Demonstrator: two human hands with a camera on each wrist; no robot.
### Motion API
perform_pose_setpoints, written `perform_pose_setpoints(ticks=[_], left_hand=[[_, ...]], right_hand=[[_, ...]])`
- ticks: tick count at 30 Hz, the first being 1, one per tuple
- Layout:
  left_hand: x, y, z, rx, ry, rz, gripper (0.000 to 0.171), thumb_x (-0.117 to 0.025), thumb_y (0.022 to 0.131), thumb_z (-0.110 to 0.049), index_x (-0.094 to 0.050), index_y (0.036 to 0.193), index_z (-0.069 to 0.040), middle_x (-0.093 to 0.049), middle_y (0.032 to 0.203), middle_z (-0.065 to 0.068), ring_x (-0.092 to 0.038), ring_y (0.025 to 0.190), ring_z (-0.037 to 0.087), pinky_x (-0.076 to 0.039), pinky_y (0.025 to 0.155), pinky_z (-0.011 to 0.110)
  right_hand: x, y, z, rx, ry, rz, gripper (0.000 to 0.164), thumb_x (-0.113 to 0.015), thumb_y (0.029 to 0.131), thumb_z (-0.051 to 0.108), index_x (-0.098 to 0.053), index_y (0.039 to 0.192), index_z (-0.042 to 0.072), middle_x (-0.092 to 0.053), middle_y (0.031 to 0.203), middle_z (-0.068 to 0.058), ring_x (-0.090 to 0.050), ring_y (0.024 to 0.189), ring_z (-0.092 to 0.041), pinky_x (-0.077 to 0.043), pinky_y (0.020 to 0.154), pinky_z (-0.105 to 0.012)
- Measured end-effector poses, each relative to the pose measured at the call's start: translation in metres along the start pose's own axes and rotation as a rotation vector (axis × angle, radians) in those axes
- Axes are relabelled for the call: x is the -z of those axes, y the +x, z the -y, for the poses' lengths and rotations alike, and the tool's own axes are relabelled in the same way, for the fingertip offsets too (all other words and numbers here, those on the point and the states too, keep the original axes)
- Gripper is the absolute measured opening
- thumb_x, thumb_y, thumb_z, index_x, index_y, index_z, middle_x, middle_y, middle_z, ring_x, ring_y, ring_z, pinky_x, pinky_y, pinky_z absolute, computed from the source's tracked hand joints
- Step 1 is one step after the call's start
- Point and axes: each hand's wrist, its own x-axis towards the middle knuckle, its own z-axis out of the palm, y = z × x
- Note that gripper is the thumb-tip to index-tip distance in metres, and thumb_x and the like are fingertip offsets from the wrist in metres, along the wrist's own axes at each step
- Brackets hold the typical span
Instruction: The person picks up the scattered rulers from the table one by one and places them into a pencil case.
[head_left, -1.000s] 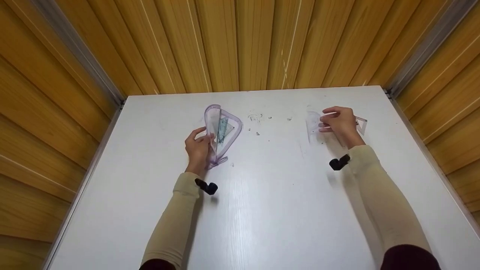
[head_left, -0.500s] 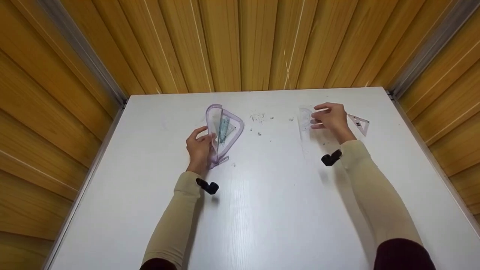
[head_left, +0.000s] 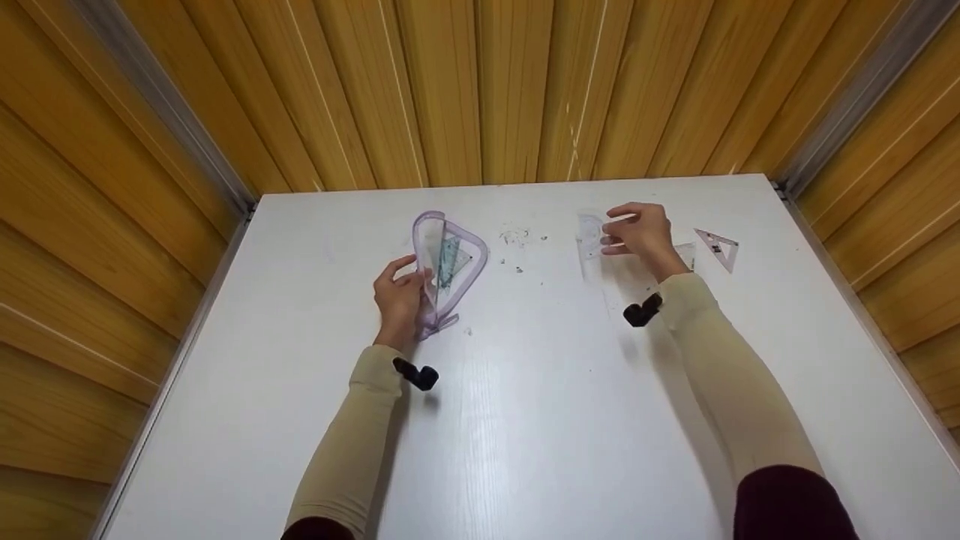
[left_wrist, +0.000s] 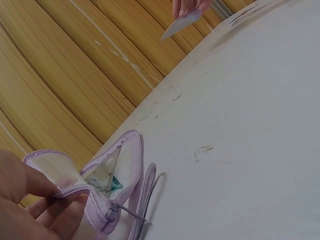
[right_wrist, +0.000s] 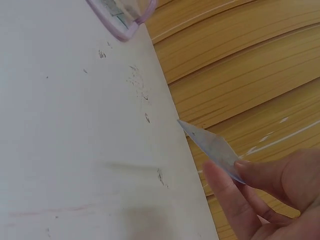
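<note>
My left hand pinches the edge of a see-through pouch with a lilac zip border. In the left wrist view the pouch's mouth gapes beside the thumb. A teal-green drawing piece and a clear one lie inside it. To the right, my right hand holds a clear plastic protractor between thumb and fingers. In the right wrist view the protractor is tilted and raised off the table, seen nearly edge-on.
A small pinkish set square lies on the white table at the right. Another clear piece shows partly behind the right wrist. Dark scuff marks spot the middle. A wood-look wall stands behind.
My right hand has moved left with the protractor, uncovering the pinkish set square and part of another clear piece. The left hand and pouch have stayed nearly still.
</note>
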Motion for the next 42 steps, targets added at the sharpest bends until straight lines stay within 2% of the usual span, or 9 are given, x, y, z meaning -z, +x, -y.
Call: perform_pose_setpoints(ticks=[12, 18, 23, 28, 33, 42], left_hand=[[-0.003, 0.002, 0.001, -0.017, 0.026, 0.018, 0.035, -0.070, 0.097, -0.007, -0.067, 0.131, -0.013, -0.076, 0.105, 0.011, -0.071, 0.091, 0.023, -0.055, 0.071, 0.028], [-0.004, 0.002, 0.003, -0.002, 0.004, 0.025, 0.037, -0.070, 0.097, -0.007, -0.066, 0.133, -0.012, -0.075, 0.108, 0.012, -0.070, 0.094, 0.024, -0.056, 0.078, 0.032], [-0.002, 0.003, 0.002, 0.001, 0.010, 0.026, 0.036, -0.070, 0.098, -0.008, -0.066, 0.133, -0.013, -0.075, 0.108, 0.011, -0.070, 0.094, 0.024, -0.056, 0.078, 0.032], [0.000, 0.004, 0.001, -0.001, 0.023, 0.020, 0.034, -0.069, 0.098, -0.009, -0.067, 0.132, -0.015, -0.075, 0.108, 0.011, -0.070, 0.094, 0.024, -0.056, 0.077, 0.030], [0.000, 0.003, 0.001, -0.010, 0.023, 0.011, 0.035, -0.070, 0.097, -0.008, -0.067, 0.132, -0.012, -0.076, 0.108, 0.012, -0.071, 0.094, 0.024, -0.056, 0.075, 0.030], [0.002, 0.003, -0.001, -0.008, 0.009, -0.008, 0.034, -0.071, 0.095, -0.006, -0.068, 0.128, -0.012, -0.076, 0.104, 0.014, -0.072, 0.090, 0.024, -0.057, 0.072, 0.029]], right_hand=[[-0.022, 0.009, 0.008, 0.004, 0.046, 0.013, 0.035, -0.071, 0.095, 0.001, -0.065, 0.130, 0.001, -0.066, 0.113, -0.017, -0.074, 0.086, -0.022, -0.061, 0.074, -0.037], [-0.033, 0.012, 0.008, -0.009, 0.025, 0.018, 0.036, -0.071, 0.095, 0.002, -0.065, 0.130, 0.004, -0.064, 0.114, -0.017, -0.074, 0.088, -0.023, -0.061, 0.073, -0.036], [-0.041, 0.012, 0.010, -0.006, 0.019, 0.030, 0.036, -0.070, 0.096, 0.002, -0.064, 0.131, 0.003, -0.064, 0.115, -0.018, -0.074, 0.088, -0.023, -0.061, 0.073, -0.035], [-0.053, 0.013, 0.012, -0.016, 0.005, 0.037, 0.035, -0.071, 0.096, 0.004, -0.065, 0.131, 0.004, -0.064, 0.114, -0.017, -0.074, 0.088, -0.022, -0.061, 0.072, -0.034], [-0.066, 0.014, 0.013, -0.016, 0.005, 0.053, 0.036, -0.072, 0.096, 0.006, -0.064, 0.131, 0.005, -0.064, 0.114, -0.016, -0.074, 0.089, -0.023, -0.061, 0.073, -0.034], [-0.084, 0.016, 0.017, 0.018, 0.027, 0.067, 0.033, -0.072, 0.094, 0.001, -0.066, 0.127, 0.004, -0.066, 0.110, -0.017, -0.075, 0.089, -0.027, -0.061, 0.071, -0.036]])
